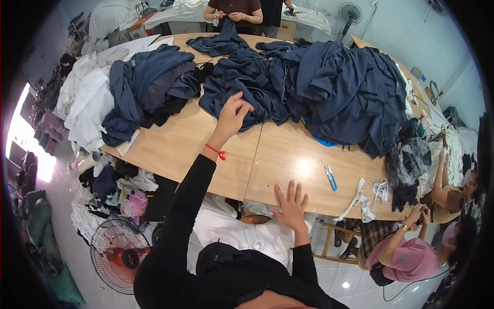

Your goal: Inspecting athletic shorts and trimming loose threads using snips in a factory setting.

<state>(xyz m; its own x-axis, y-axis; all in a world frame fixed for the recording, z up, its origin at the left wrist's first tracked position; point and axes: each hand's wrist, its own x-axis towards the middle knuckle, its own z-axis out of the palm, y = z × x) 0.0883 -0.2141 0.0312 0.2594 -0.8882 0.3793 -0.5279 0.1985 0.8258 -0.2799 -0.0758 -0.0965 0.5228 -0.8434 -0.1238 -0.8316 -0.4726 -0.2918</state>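
Along the far side of one wooden worktop (175, 144), navy cloth (345, 82) is heaped at centre and right and one smaller dark heap (149, 82) is set at left, with bare wood left open toward the near edge. The left grip (235, 110) is held, loosely open, at the navy cloth's near edge, contact being impossible to tell, and the right grip (292, 203) is spread open at the worktop's near edge. To its right, white strips (367, 212), too tangled to count, are strewn near one pair of blue-handled snips (333, 181).
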